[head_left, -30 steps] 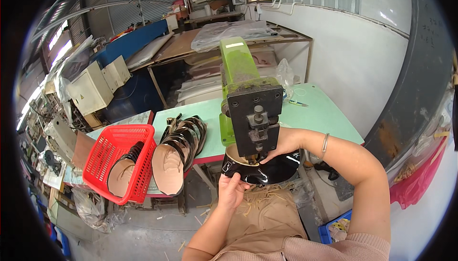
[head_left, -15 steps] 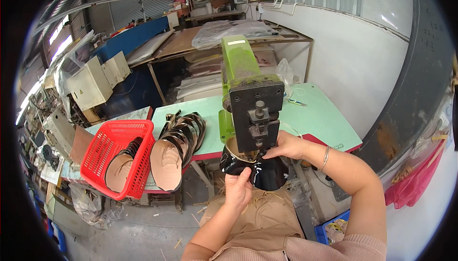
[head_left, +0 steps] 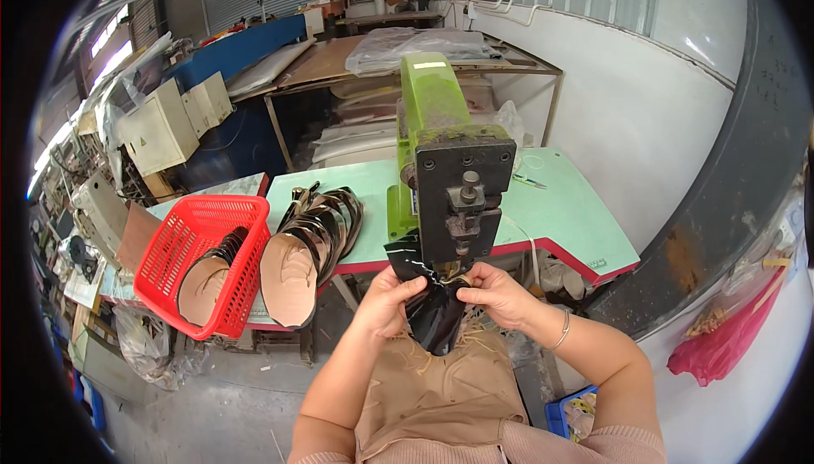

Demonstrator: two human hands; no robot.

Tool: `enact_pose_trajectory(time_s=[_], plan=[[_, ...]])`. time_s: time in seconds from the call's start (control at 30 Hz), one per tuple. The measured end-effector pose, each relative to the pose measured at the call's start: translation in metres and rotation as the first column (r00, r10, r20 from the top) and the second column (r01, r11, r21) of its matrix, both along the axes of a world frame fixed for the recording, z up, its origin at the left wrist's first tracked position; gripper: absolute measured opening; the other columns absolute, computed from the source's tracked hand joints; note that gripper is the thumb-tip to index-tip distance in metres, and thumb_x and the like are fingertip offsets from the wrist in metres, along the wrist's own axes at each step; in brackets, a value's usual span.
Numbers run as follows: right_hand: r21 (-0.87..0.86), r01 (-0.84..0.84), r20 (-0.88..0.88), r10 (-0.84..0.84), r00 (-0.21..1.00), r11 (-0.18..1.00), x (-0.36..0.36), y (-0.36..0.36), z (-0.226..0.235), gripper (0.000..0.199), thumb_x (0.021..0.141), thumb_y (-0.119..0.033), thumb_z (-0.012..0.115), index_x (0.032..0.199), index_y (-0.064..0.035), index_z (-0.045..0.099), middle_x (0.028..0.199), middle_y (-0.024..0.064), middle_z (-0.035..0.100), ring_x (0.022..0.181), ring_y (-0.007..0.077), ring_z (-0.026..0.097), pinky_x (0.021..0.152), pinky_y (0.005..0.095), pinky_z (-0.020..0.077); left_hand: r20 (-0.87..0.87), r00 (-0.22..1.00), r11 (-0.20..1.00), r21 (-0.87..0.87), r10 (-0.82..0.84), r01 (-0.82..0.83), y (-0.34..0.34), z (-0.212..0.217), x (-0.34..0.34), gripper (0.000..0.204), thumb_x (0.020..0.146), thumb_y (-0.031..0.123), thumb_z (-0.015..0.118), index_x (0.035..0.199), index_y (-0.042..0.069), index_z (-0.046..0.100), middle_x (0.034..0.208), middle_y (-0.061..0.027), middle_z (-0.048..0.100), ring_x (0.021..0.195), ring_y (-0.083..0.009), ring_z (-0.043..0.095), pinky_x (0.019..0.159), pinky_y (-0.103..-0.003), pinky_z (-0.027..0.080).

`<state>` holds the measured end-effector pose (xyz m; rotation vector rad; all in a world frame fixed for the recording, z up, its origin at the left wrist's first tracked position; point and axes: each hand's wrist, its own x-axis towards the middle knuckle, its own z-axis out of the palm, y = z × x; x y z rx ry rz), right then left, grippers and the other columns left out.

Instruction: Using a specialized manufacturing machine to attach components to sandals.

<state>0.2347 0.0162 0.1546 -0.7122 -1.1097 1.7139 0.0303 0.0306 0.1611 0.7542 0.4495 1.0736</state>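
Observation:
A black glossy shoe upper (head_left: 435,321) is under the dark head (head_left: 459,201) of a green machine (head_left: 431,95). My left hand (head_left: 390,301) pinches the upper at its left side, thumb on top. On the other side my right hand (head_left: 502,296), with a bangle at the wrist, grips its edge between thumb and fingers. Both hands sit close to the tip of the machine head, which hides part of the upper. A pale edge or lining shows where the upper meets the tip.
On the light green table (head_left: 577,209), left of the machine, lies a stack of black shoe uppers with beige linings (head_left: 288,282). A red plastic basket (head_left: 242,307) holds more of them. A blue bin (head_left: 556,420) stands low at right, and a pink bag (head_left: 721,341) hangs nearby.
My left hand has moved up and left along the upper, and my right hand has come lower. The upper has been turned, so one part now stands up left of the machine head.

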Motion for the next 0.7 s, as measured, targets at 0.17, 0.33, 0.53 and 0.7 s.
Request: enact_pose_trajectory(time_s=[0.17, 0.33, 0.53, 0.7], plan=[[0.043, 0.041, 0.153, -0.047, 0.987, 0.998, -0.004, -0.003, 0.005, 0.020, 0.075, -0.008, 0.073, 0.084, -0.0059, 0.055, 0.080, -0.0011, 0.058, 0.073, 0.0058, 0.053, 0.068, 0.0201, 0.0430, -0.082, 0.996, 0.998, 0.042, -0.038, 0.041, 0.008, 0.006, -0.014, 0.022, 0.079, -0.001, 0.064, 0.100, 0.004, 0.060, 0.097, -0.0064, 0.064, 0.088, -0.0159, 0.062, 0.081, -0.030, 0.050], [0.092, 0.049, 0.303, -0.075, 0.950, 0.995, -0.004, -0.005, 0.019, 0.023, 0.073, -0.010, 0.075, 0.084, -0.0051, 0.055, 0.079, -0.0010, 0.058, 0.071, 0.0052, 0.053, 0.066, 0.0196, 0.0432, -0.065, 0.998, 0.998, 0.058, -0.003, 0.006, -0.002, 0.006, -0.015, 0.024, 0.079, 0.000, 0.064, 0.102, 0.004, 0.059, 0.096, -0.0058, 0.064, 0.087, -0.0159, 0.062, 0.081, -0.030, 0.050], [0.227, -0.011, 0.437, -0.092, 0.895, 0.974, -0.003, -0.001, 0.051, 0.037, 0.070, -0.007, 0.075, 0.101, 0.0009, 0.057, 0.091, 0.0028, 0.061, 0.081, 0.0087, 0.056, 0.075, 0.0244, 0.0452, 0.088, 0.994, 0.998, -0.001, 0.067, -0.067, -0.019, -0.028, -0.003, 0.031, 0.080, 0.003, 0.064, 0.110, 0.006, 0.054, 0.104, -0.0059, 0.062, 0.093, -0.0166, 0.061, 0.083, -0.031, 0.050], [0.462, -0.122, 0.601, -0.209, 0.772, 0.878, -0.008, 0.011, 0.065, 0.053, 0.064, -0.018, 0.079, 0.109, -0.0031, 0.056, 0.109, 0.0104, 0.057, 0.097, 0.0230, 0.058, 0.086, 0.0331, 0.0461, 0.178, 0.973, 0.989, -0.030, 0.149, -0.146, -0.033, -0.047, 0.006, 0.034, 0.082, 0.003, 0.061, 0.115, 0.006, 0.052, 0.112, -0.0057, 0.059, 0.103, -0.0174, 0.057, 0.090, -0.033, 0.046]])
